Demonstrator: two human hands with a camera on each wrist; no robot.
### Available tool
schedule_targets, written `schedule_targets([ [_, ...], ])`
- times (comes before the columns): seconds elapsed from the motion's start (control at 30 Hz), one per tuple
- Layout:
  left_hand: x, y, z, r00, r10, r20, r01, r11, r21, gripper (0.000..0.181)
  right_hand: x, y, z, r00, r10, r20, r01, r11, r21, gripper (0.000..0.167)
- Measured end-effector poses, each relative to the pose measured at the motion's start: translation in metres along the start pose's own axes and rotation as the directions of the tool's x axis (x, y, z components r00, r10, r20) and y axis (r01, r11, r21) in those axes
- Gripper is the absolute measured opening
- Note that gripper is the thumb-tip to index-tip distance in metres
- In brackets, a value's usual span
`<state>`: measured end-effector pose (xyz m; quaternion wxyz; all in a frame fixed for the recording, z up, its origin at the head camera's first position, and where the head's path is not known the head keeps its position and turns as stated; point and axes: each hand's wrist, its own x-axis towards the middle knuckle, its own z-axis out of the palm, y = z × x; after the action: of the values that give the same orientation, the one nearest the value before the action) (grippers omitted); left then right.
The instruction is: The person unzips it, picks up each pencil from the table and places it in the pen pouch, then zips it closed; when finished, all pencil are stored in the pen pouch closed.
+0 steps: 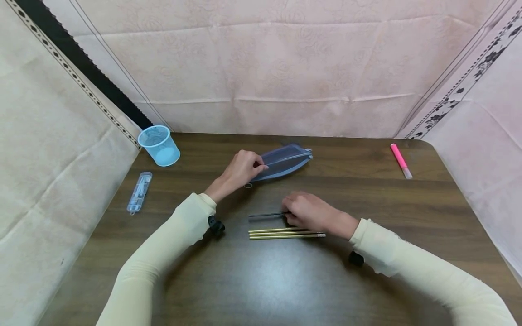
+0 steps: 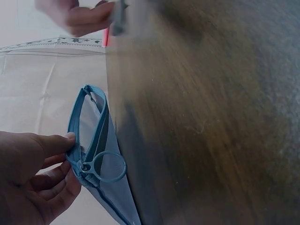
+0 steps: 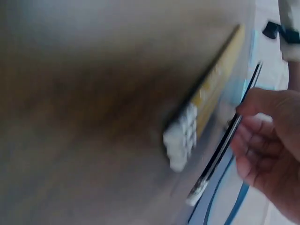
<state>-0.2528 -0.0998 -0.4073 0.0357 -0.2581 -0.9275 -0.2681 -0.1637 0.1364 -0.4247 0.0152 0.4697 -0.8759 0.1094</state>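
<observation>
My left hand [image 1: 241, 171] pinches the near end of a blue zippered pouch [image 1: 285, 160]; in the left wrist view the pouch [image 2: 86, 126] shows an open mouth and a ring pull [image 2: 111, 167]. My right hand [image 1: 307, 210] grips a dark pencil [image 1: 267, 215] just above the table. The right wrist view shows this pencil [image 3: 222, 147] between thumb and fingers of the right hand [image 3: 269, 140]. Gold pencils [image 1: 285, 234] lie side by side below the right hand, their white-tipped ends [image 3: 180, 138] blurred in the right wrist view.
A light blue mesh cup [image 1: 161, 147] stands tilted at the table's back left. Nearer on the left lies a clear blue case [image 1: 139, 192]. A pink marker [image 1: 401, 160] lies at the back right. Pale cloth [image 1: 285, 68] hangs behind the table.
</observation>
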Motion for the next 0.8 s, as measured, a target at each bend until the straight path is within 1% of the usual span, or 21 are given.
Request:
schedule_targets([
  [0.1,0.0,0.0,-0.001,1.0,-0.005,0.003,0.005,1.0,-0.008,0.018,0.0,0.01,-0.01,1.0,-0.009,0.026,0.006,0.993,0.119,0.008],
  [0.17,0.0,0.0,-0.001,1.0,-0.01,0.004,0.01,1.0,-0.01,0.018,0.0,0.014,-0.018,0.998,-0.011,0.057,-0.001,0.976,0.217,0.006],
  [0.2,0.0,0.0,-0.002,1.0,-0.011,0.003,0.011,1.0,-0.01,0.018,0.0,0.016,-0.023,0.997,-0.011,0.071,-0.009,0.964,0.267,0.009],
  [0.27,0.0,-0.001,-0.002,1.0,-0.013,0.006,0.013,1.0,-0.005,0.019,-0.001,0.018,-0.03,0.996,-0.014,0.088,-0.018,0.936,0.352,0.015],
  [0.37,0.001,-0.001,-0.003,1.0,-0.011,0.008,0.011,1.0,-0.001,0.018,-0.003,0.02,-0.039,0.996,0.022,0.081,-0.057,0.886,0.46,0.018],
  [0.4,0.002,0.0,-0.003,1.0,-0.009,0.009,0.009,1.0,-0.001,0.018,-0.002,0.02,-0.041,0.996,0.046,0.077,-0.079,0.863,0.499,0.018],
  [0.43,0.002,0.0,-0.003,1.0,-0.01,0.009,0.01,1.0,-0.002,0.018,-0.002,0.021,-0.042,0.994,0.077,0.081,-0.109,0.83,0.546,0.018],
  [0.47,0.002,0.0,-0.003,1.0,-0.014,0.01,0.014,1.0,-0.005,0.017,0.0,0.021,-0.044,0.988,0.118,0.096,-0.152,0.78,0.608,0.017],
  [0.5,0.002,0.0,-0.003,1.0,-0.016,0.008,0.016,1.0,-0.007,0.017,0.001,0.022,-0.044,0.98,0.159,0.116,-0.195,0.717,0.669,0.017],
  [0.53,0.002,0.0,-0.002,1.0,-0.015,0.008,0.015,1.0,-0.009,0.017,0.002,0.023,-0.043,0.969,0.199,0.146,-0.241,0.635,0.734,0.019],
  [0.57,0.002,0.001,-0.002,1.0,-0.015,0.008,0.015,1.0,-0.01,0.017,0.003,0.023,-0.043,0.953,0.241,0.185,-0.289,0.534,0.795,0.02],
  [0.6,0.003,0.001,-0.002,1.0,-0.015,0.008,0.016,1.0,-0.01,0.017,0.004,0.024,-0.042,0.934,0.278,0.225,-0.329,0.421,0.845,0.022],
  [0.67,0.003,0.002,-0.001,1.0,-0.016,0.009,0.017,1.0,-0.009,0.017,0.006,0.024,-0.039,0.89,0.331,0.313,-0.388,0.19,0.902,0.022],
  [0.73,0.004,0.004,-0.001,1.0,-0.018,0.009,0.018,1.0,-0.004,0.018,0.008,0.024,-0.035,0.851,0.353,0.39,-0.408,-0.025,0.913,0.017],
  [0.77,0.004,0.004,-0.001,1.0,-0.022,0.009,0.022,1.0,-0.001,0.019,0.009,0.024,-0.033,0.834,0.352,0.424,-0.408,-0.123,0.905,0.015],
  [0.8,0.005,0.004,-0.001,1.0,-0.026,0.01,0.026,1.0,0.0,0.019,0.01,0.024,-0.031,0.818,0.351,0.456,-0.405,-0.211,0.889,0.016],
])
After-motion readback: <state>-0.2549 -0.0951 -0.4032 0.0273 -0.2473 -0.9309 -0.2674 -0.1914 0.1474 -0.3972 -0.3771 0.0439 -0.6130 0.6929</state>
